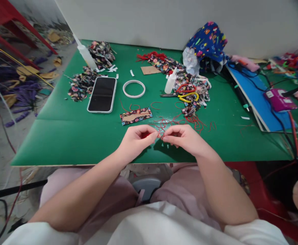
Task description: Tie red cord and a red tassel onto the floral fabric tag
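Note:
Close together above the table's near edge, my left hand (pixel 141 139) and my right hand (pixel 181 137) both pinch thin red string (pixel 160 133) between thumb and fingertips. Some red material shows inside the curl of my left fingers; its form is unclear. Loose red strings (pixel 196 123) lie tangled just beyond my right hand. A flat floral fabric strip with a brown card middle (pixel 136 116) rests beyond my left hand. Farther back are a roll of white tape (pixel 134 89), pliers with red and yellow grips (pixel 188 93) and a white squeeze bottle (pixel 170 81).
A phone (pixel 102 95) lies left on the green table (pixel 62 136), near floral fabric bundles (pixel 81 83) and another glue-like bottle (pixel 86 56). Blue patterned cloth (pixel 207 44) stands at the back. To the right are a blue folder (pixel 256 98), cables and a purple device (pixel 280 99).

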Demonstrator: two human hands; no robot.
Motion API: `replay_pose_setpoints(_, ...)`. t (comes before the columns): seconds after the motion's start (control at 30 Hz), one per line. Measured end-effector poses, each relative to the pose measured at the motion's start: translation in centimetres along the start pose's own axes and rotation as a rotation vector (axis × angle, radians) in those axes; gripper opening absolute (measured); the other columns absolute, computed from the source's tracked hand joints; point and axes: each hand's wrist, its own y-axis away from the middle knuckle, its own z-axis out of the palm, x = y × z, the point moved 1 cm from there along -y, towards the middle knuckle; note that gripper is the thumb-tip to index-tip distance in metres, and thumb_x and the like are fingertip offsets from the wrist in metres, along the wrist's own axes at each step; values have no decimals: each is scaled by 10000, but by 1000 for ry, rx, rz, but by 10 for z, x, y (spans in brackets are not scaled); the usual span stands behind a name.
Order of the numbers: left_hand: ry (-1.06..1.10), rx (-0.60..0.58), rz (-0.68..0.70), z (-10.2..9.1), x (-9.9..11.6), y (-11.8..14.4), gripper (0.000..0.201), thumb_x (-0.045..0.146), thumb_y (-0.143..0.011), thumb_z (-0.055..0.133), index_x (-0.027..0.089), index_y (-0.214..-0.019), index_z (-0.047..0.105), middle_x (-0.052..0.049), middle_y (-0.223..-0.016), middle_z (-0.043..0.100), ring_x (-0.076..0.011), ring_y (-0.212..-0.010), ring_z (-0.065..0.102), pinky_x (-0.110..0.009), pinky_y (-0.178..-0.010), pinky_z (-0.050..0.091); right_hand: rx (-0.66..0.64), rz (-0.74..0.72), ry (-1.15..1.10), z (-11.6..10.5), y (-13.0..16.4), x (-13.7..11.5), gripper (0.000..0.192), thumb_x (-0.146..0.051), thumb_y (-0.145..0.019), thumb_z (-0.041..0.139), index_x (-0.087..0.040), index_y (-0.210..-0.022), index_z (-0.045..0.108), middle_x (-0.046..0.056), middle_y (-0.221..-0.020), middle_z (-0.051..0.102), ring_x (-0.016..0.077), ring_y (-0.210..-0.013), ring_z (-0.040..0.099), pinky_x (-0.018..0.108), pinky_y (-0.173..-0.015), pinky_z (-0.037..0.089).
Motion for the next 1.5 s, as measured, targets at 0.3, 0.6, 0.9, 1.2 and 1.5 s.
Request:
replay_pose_setpoints(0.3, -371, 222, 193, 3, -2, 3, 139, 233, -730, 555, 158, -669, 654, 3, -631, 653, -90, -549, 538, -180, -517, 405, -25, 100, -357, 2, 0, 5, 147, -296, -640, 733, -171, -696, 681, 2, -639, 663, 74, -495, 557, 170, -415, 446)
replay_pose_setpoints(0.6, -566, 283, 399, 5, -2, 5, 126, 195, -760, 555, 160, -690, 653, 11, -616, 637, -74, -526, 508, -179, -539, 392, 136, 38, -546, 26, -4, 9, 137, -254, -615, 753, -184, -630, 637, -60, -541, 584, 30, -408, 466, 140, -373, 388)
replay_pose_setpoints(0.9, -589, 305, 498, 8, -4, 6, 91, 137, -746, 576, 156, -691, 645, 30, -600, 631, -55, -495, 489, -161, -525, 387, 281, 33, -694, 35, -7, 9, 134, -248, -593, 770, -211, -638, 650, -57, -603, 590, 38, -493, 490, 134, -409, 402)
replay_pose_setpoints(1.2, -649, 329, 590, 8, -10, 5, 90, 139, -762, 568, 156, -715, 643, 22, -626, 626, -60, -537, 514, -162, -552, 403, 346, -10, -694, 41, -10, 13, 140, -228, -567, 778, -220, -642, 660, -41, -702, 642, 68, -611, 558, 155, -471, 446)
replay_pose_setpoints(1.5, -621, 299, 528, 7, -10, 4, 103, 143, -766, 557, 159, -712, 644, 23, -621, 624, -64, -548, 515, -167, -576, 404, 421, -60, -621, 40, -11, 14, 143, -200, -572, 767, -205, -651, 648, -45, -660, 643, 67, -580, 555, 167, -466, 440)
